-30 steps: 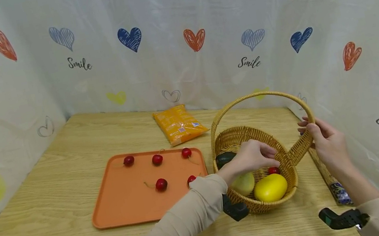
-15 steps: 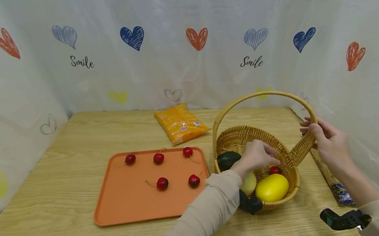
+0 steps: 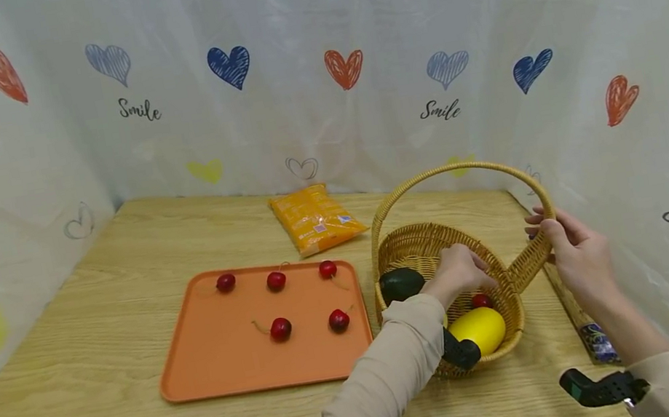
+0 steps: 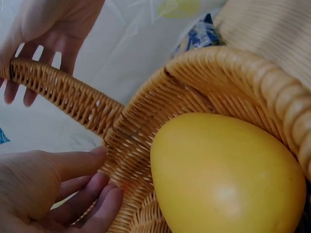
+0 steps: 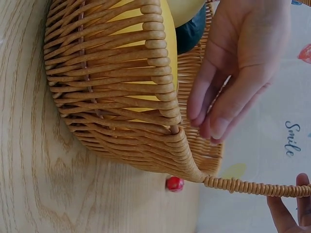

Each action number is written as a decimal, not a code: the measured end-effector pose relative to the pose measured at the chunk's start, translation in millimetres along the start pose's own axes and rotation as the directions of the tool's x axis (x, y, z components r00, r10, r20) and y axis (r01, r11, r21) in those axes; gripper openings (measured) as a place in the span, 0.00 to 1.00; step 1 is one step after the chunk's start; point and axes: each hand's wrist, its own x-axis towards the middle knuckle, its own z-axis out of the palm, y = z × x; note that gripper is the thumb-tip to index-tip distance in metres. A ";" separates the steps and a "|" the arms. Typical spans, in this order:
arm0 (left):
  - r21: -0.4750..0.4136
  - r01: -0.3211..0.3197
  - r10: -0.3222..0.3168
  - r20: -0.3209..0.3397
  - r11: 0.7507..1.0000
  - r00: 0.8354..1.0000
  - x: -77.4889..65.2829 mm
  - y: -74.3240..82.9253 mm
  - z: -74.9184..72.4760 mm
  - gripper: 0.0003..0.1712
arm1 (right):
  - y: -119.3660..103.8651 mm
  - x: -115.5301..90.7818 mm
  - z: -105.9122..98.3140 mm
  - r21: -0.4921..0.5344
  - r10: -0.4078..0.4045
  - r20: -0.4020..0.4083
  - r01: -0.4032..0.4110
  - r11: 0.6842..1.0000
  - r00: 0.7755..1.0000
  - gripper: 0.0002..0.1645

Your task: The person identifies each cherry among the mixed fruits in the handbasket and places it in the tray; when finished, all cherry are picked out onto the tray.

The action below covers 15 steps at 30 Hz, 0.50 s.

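Observation:
A wicker basket [image 3: 517,329] stands on the table, with my right hand [image 3: 581,256] gripping the side of its handle [image 3: 532,260], thumb in front and fingers behind. My left hand [image 3: 460,268] reaches into the basket, its fingers loosely bent near the inner wall and nothing visible between them in the left wrist view. Just below them lies a red cherry [image 3: 481,300]. A large smooth yellow fruit [image 4: 223,170] sits nearest me in the basket. Farther left is a dark green, avocado-like fruit [image 3: 402,284]. A pale fruit [image 5: 184,10] is mostly hidden behind my left arm.
To the left, an orange tray [image 3: 227,363] bears several cherries, among them a nearby one [image 3: 338,321]. An orange packet [image 3: 316,219] lies behind. A patterned long object [image 3: 598,341] lies right of the basket. A heart-printed curtain [image 3: 293,119] surrounds the table.
My left forearm has swung right, uncovering a cherry on the tray and more of the dark green fruit, while covering the pale fruit. My right hand keeps its grip on the handle.

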 end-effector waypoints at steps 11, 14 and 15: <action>0.100 0.130 -0.125 -0.062 0.986 0.990 12.0 -6.2 6.1 0.13 | 0.5 1.7 3.1 0.047 -0.021 0.000 0.021 0.999 1.000 0.21; 0.084 0.156 -0.150 -0.078 0.984 0.986 14.5 -7.1 10.6 0.13 | 1.4 2.1 2.8 0.081 -0.026 0.004 0.026 0.996 1.000 0.21; 0.086 0.159 -0.152 -0.082 0.984 0.985 15.0 -7.1 12.3 0.12 | 1.5 2.2 2.5 0.093 -0.028 0.006 0.027 0.995 1.000 0.21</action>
